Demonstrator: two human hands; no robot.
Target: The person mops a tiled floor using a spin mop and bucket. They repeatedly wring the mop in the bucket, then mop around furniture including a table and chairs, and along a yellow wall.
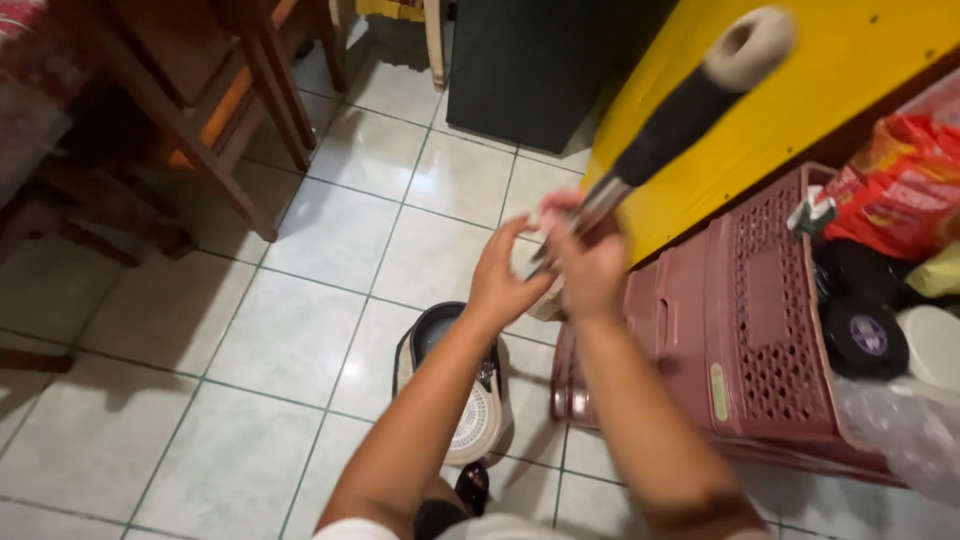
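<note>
I see both hands, right hand (pixel 592 262) and left hand (pixel 505 280), fingers wrapped round a black-gripped metal mop pole (pixel 672 128), its lower end hidden, above a round plastic spin bucket (pixel 462 400).

The hands (pixel 560 265) hide the blurred mop handle's (pixel 690 105) lower shaft.

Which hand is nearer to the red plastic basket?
Right. The right hand grips the mop handle just beside the red plastic basket; the left hand is farther away.
</note>
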